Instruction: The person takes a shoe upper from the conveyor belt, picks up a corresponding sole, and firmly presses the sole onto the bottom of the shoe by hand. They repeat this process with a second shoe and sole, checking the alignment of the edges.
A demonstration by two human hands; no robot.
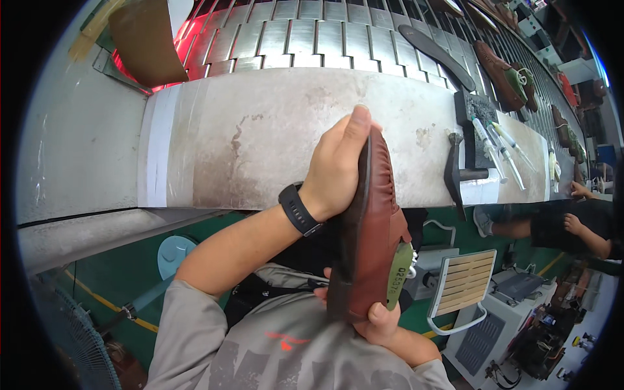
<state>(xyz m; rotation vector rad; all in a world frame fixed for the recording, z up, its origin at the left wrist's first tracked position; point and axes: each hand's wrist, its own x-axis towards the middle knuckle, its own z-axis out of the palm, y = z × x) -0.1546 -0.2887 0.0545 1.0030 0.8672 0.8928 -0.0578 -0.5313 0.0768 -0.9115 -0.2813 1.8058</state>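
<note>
A brown leather shoe with a dark sole is held on its side in front of my chest, toe pointing away from me. My left hand is closed around the toe end, its thumb laid along the tip. Around the heel end, my right hand is closed, with some fingers hidden behind the shoe. A green tag sticks out of the shoe's opening beside white laces. The gathered stitching of the toe faces right.
A worn pale worktable lies ahead. On its right are a hammer, a dark foam block and several syringes. Beyond runs a slatted metal conveyor bearing a dark insole and brown shoes. Another person is at far right.
</note>
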